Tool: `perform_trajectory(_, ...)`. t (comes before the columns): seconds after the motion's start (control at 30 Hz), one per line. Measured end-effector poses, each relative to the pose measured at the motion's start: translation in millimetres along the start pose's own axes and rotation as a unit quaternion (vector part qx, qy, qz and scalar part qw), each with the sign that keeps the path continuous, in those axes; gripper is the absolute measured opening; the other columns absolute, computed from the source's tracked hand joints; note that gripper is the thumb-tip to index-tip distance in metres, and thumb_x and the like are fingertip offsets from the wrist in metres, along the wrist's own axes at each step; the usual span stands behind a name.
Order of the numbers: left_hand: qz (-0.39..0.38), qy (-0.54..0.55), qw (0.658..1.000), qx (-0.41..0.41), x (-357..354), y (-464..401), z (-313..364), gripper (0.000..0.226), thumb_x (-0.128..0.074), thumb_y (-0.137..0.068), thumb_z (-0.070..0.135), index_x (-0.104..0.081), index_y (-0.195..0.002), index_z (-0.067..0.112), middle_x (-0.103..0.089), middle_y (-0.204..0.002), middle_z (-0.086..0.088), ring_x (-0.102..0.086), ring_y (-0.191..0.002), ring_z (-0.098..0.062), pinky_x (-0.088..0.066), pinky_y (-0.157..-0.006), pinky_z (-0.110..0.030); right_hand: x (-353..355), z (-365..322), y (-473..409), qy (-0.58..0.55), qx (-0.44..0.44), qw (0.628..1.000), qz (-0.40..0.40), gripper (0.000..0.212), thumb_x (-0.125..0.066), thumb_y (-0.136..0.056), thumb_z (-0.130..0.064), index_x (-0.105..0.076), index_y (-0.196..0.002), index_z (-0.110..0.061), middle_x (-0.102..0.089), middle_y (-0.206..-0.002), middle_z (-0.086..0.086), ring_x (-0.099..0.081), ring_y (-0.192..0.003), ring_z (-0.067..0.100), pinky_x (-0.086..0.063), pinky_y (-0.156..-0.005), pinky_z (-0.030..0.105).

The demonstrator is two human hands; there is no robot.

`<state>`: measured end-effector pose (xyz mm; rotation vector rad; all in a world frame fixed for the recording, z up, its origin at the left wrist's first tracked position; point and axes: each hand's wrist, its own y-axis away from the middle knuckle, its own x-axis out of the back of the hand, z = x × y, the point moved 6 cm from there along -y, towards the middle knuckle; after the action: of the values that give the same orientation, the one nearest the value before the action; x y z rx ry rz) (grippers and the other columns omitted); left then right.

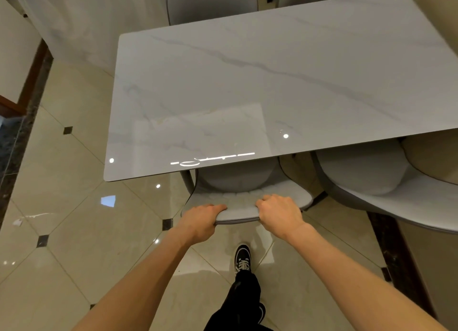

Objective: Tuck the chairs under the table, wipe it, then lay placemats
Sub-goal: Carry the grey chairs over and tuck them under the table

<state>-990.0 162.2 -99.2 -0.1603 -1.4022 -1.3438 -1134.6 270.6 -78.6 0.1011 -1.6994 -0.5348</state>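
Note:
A white marble-look table [272, 83] fills the upper middle of the head view. A grey padded chair [238, 182] stands at its near edge, its seat partly under the tabletop. My left hand [200, 219] grips the top of the chair's backrest on the left. My right hand [280, 213] grips the same backrest on the right, fingers curled over its front. A second grey chair [371, 177] stands to the right, farther out from the table. No cloth or placemats are in view.
Two more grey chairs [210, 3] stand at the table's far side. Glossy beige floor tiles [74, 207] lie to the left and below. A dark wooden frame [32, 83] runs along the left. My leg and black shoe [243, 259] are below the chair.

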Motion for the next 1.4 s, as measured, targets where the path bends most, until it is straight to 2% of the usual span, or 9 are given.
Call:
perform_trajectory(0.1,-0.046,-0.007,0.999,0.004,3,-4,5,0.045,-0.059,-0.095,0.033,-0.043,-0.137,0.032,-0.059,-0.126,-0.001,-0.056,-0.107,-0.019,-0.049,-0.093,-0.035,0,2,0,-0.016,0.001,1.000,-0.004,0.022,-0.057,-0.092,-0.031,-0.060,-0.108,-0.017,-0.062,-0.106,0.006,-0.059,-0.095,0.026,-0.048,-0.074,0.040)
perform_trajectory(0.23,-0.069,-0.032,0.997,-0.028,14,-15,58,0.070,-0.064,-0.085,0.057,-0.041,-0.141,0.023,-0.057,-0.128,-0.003,-0.057,-0.110,-0.023,-0.048,-0.092,-0.037,0,20,6,-0.063,-0.019,0.997,-0.027,0.045,-0.063,-0.086,-0.050,-0.057,-0.115,-0.017,-0.059,-0.112,0.007,-0.057,-0.102,0.027,-0.048,-0.082,0.042)
perform_trajectory(0.4,-0.053,-0.021,0.993,-0.103,20,-41,152,0.057,-0.061,-0.090,0.053,-0.045,-0.133,0.019,-0.059,-0.122,-0.006,-0.057,-0.106,-0.024,-0.046,-0.089,-0.037,7,77,35,-0.047,-0.049,0.998,-0.018,0.039,-0.061,-0.088,-0.046,-0.056,-0.113,-0.017,-0.058,-0.112,0.006,-0.055,-0.104,0.027,-0.045,-0.084,0.040)
perform_trajectory(0.53,-0.053,-0.051,0.993,-0.091,26,-64,211,0.053,-0.060,-0.092,0.051,-0.048,-0.130,0.016,-0.060,-0.122,-0.009,-0.059,-0.107,-0.026,-0.049,-0.088,-0.038,8,145,71,-0.065,-0.113,0.991,-0.024,0.038,-0.060,-0.089,-0.045,-0.055,-0.115,-0.017,-0.057,-0.112,0.006,-0.057,-0.100,0.026,-0.047,-0.080,0.039)
perform_trajectory(0.67,-0.075,-0.072,0.991,-0.082,21,-94,282,0.055,-0.061,-0.091,0.051,-0.049,-0.130,0.014,-0.058,-0.125,-0.010,-0.058,-0.110,-0.028,-0.051,-0.092,-0.042,3,232,115,-0.075,-0.157,0.985,-0.016,0.041,-0.059,-0.090,-0.049,-0.055,-0.116,-0.018,-0.055,-0.116,0.005,-0.054,-0.106,0.025,-0.046,-0.087,0.037)
perform_trajectory(0.93,-0.100,-0.055,0.988,-0.107,-21,-153,467,0.070,-0.072,-0.082,0.052,-0.045,-0.131,0.011,-0.053,-0.128,-0.014,-0.054,-0.117,-0.035,-0.048,-0.094,-0.046,-23,412,232,-0.087,-0.175,0.980,-0.025,0.068,-0.035,-0.082,-0.079,-0.055,-0.111,-0.021,-0.051,-0.111,-0.001,-0.049,-0.102,0.019,-0.039,-0.087,0.032)
perform_trajectory(1.13,-0.138,-0.063,0.984,-0.095,-55,-170,538,0.076,-0.075,-0.077,0.050,-0.041,-0.135,0.014,-0.050,-0.128,-0.012,-0.052,-0.117,-0.036,-0.046,-0.099,-0.048,-38,496,287,-0.077,-0.148,0.986,-0.025,0.084,-0.016,-0.074,-0.091,-0.054,-0.112,-0.027,-0.050,-0.107,-0.007,-0.050,-0.097,0.014,-0.040,-0.087,0.031)
perform_trajectory(1.27,-0.141,-0.054,0.985,-0.083,-58,-175,538,0.063,-0.066,-0.082,0.035,-0.039,-0.136,0.018,-0.050,-0.126,-0.010,-0.053,-0.114,-0.034,-0.047,-0.098,-0.048,-52,515,285,-0.038,-0.095,0.994,-0.045,0.074,-0.034,-0.075,-0.084,-0.052,-0.117,-0.026,-0.051,-0.112,-0.004,-0.051,-0.104,0.018,-0.040,-0.093,0.034)
perform_trajectory(1.4,-0.142,-0.038,0.986,-0.077,-55,-180,533,0.062,-0.060,-0.080,0.029,-0.038,-0.138,0.021,-0.051,-0.125,-0.009,-0.054,-0.113,-0.034,-0.048,-0.096,-0.047,-57,517,267,-0.001,-0.054,0.997,-0.051,0.038,-0.059,-0.085,-0.045,-0.055,-0.115,-0.022,-0.056,-0.114,0.002,-0.053,-0.107,0.021,-0.043,-0.093,0.036)
